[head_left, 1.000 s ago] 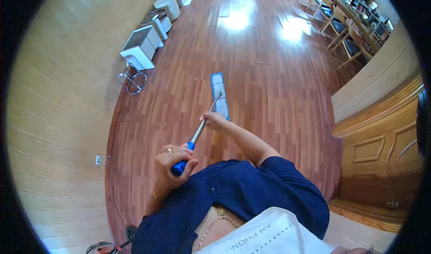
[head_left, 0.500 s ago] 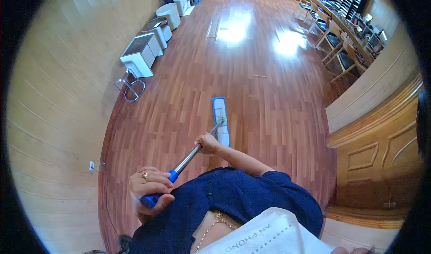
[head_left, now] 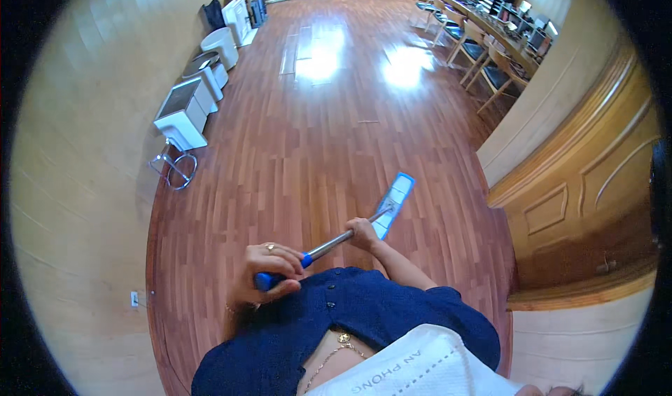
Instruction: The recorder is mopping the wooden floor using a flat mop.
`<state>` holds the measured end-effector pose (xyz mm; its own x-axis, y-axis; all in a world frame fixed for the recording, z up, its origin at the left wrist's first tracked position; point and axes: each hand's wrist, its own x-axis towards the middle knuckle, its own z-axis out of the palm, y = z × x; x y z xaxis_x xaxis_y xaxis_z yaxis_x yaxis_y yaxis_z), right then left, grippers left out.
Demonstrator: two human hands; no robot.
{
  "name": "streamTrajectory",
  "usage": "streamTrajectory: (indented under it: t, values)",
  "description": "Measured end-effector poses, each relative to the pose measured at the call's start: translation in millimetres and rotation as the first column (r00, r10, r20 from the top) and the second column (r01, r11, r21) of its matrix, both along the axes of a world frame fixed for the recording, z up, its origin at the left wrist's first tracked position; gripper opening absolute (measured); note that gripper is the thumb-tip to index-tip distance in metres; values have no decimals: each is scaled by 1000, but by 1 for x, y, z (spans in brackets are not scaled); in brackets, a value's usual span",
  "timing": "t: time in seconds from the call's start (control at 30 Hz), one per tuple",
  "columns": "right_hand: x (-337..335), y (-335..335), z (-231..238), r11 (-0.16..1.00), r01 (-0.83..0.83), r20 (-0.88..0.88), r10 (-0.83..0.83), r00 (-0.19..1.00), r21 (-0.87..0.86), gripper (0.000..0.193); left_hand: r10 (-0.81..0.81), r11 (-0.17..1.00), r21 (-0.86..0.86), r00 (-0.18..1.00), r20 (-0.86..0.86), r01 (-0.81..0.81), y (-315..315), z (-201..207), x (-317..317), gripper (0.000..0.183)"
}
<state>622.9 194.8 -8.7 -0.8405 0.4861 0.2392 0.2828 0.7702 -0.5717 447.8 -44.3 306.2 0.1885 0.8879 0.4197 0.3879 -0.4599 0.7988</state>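
A flat mop lies with its blue-edged white head (head_left: 400,189) on the brown wood floor (head_left: 318,144), slanting away to the right. Its metal pole (head_left: 330,246) runs back toward me at a slant. Around the blue grip at the pole's upper end is my left hand (head_left: 270,268), closed, with a ring on one finger. Farther down, my right hand (head_left: 362,234) is wrapped round the metal pole close to the mop head. Part of the head nearest me is hidden behind my right hand and forearm.
Along the left wall stand a chrome-legged stool (head_left: 178,168), a white cabinet (head_left: 183,112) and a white rounded bin (head_left: 221,46). Wooden chairs (head_left: 498,74) line a long cluttered desk on the right. A wooden door (head_left: 581,207) is at the near right.
The mop head has swung to the right and turned from nearly straight to slanted. Both hands have moved right with the pole. The view has shifted somewhat.
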Motion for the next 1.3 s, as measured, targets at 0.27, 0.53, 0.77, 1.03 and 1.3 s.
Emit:
streamTrajectory:
  t: [0.27,0.53,0.77,1.03,1.3]
  values:
    - [111,4,-53,906,417,14,-419,908,74,27,-233,967,-76,962,141,245,51,-69,24,13]
    - [213,-58,-80,734,663,68,-677,733,147,33,-516,819,-91,796,315,567,77,-106,56,12]
    - [306,-173,-137,423,842,-213,-905,369,-334,33,-799,550,-77,551,241,832,87,-107,107,9]
    - [318,-302,-130,-126,421,117,-992,-48,-898,24,-899,357,-108,373,230,928,63,-137,133,11]
    - [304,-465,-148,-343,568,207,-934,-292,-748,19,-912,161,-98,186,365,982,8,-128,147,11]
